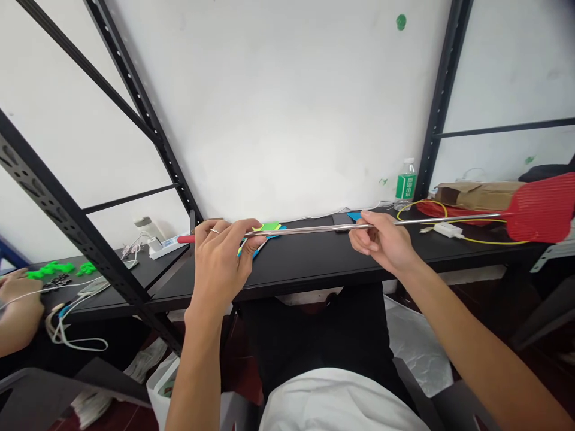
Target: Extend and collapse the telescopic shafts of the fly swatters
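Note:
A fly swatter with a long metal rod [309, 230] is held level above the black desk. Its red mesh head [541, 208] points right, and a bit of red handle [185, 239] sticks out at the left. My left hand [222, 254] is closed round the handle end, a ring on one finger. My right hand [381, 239] pinches the rod between thumb and fingers, around its middle. Behind the left fingers lie green, yellow and blue pieces [269, 227] that look like paper or card. Another blue piece [354, 216] lies beyond the right hand, partly hidden by it.
A water bottle [406, 184] stands by the right rack post [442, 90]. Nearby are a cardboard box [476, 194] and a white adapter [448, 230] on a yellow cable. On the left are a power strip [168, 245], green pieces [51, 269] and another person's hand [20, 293].

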Demonstrator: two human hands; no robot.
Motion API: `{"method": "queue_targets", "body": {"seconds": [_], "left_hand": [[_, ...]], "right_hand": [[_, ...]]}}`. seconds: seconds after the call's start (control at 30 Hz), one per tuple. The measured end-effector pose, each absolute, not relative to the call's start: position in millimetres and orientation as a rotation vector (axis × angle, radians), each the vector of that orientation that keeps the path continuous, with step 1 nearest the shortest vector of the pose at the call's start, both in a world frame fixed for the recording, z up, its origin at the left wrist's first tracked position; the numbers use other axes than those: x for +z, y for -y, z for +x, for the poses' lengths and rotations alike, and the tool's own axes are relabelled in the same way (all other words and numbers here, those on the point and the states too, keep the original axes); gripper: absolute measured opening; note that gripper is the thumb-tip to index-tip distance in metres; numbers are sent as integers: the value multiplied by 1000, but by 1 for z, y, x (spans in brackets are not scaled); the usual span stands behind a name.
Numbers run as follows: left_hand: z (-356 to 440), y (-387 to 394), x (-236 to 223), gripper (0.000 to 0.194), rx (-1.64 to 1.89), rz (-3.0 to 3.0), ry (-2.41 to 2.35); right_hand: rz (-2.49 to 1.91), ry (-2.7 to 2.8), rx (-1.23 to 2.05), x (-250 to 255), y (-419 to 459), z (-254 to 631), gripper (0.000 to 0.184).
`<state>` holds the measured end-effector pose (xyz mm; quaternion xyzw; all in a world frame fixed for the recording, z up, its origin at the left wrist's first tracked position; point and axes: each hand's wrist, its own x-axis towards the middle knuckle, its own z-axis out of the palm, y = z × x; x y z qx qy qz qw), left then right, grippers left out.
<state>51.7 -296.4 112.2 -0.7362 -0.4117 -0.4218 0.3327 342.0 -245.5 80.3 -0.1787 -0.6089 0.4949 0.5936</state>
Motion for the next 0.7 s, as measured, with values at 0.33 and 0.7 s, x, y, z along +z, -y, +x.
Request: {"method": "queue_targets", "body": {"seconds": [0.33,0.7], "left_hand": [[44,298,115,28,-1127,-1846,1056],[50,300,114,17,-1182,-1872,1037]], "right_hand": [[-425,1502,1103,85,251,346,55],[-401,1371,1150,80,242,352,52]]}}
